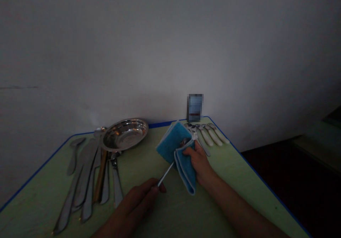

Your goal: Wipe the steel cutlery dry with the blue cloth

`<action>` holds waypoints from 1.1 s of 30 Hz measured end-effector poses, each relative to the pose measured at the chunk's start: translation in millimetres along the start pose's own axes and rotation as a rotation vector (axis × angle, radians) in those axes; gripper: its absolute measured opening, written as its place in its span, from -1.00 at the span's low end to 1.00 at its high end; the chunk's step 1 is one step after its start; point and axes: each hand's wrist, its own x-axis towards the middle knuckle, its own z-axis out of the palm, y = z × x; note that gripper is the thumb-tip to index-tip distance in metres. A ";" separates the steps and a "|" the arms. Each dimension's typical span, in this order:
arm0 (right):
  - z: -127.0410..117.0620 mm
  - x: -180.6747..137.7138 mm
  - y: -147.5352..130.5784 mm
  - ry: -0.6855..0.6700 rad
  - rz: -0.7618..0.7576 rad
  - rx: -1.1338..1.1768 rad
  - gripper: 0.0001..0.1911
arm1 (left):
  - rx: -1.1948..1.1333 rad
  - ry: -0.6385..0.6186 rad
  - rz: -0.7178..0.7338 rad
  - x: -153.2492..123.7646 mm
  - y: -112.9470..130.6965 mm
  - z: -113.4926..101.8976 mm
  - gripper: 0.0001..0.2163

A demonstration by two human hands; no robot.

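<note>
My left hand (144,197) is closed around the handle end of a metal spoon (166,174), which slants up and to the right. A folded blue cloth (173,140) with pale edging is gripped in my right hand (199,161). The spoon's shaft passes behind a fold of the cloth, and its dark, shiny bowl shows between the folds, just above my right fingers. Both hands are above the green tabletop (149,163). Just beyond my right hand, several spoons with pale handles (210,135) lie side by side, partly hidden by the cloth.
On the left, a shiny metal bowl (125,135) rests tilted on a pile of utensils (85,174) with long metal handles and one brown handle. A blurred upright screen-like object (195,107) leans at the wall. Blue edging (255,170) borders the table.
</note>
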 end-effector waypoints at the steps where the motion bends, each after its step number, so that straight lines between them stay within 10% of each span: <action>1: 0.3 0.0 0.2 -0.002 -0.006 0.013 -0.74 | 0.005 -0.009 0.002 0.2 0.7 -0.1 -0.68; 33: -3.1 7.0 2.6 0.079 -0.079 0.152 -0.61 | 0.129 -0.014 0.213 -3.2 2.0 3.1 -0.78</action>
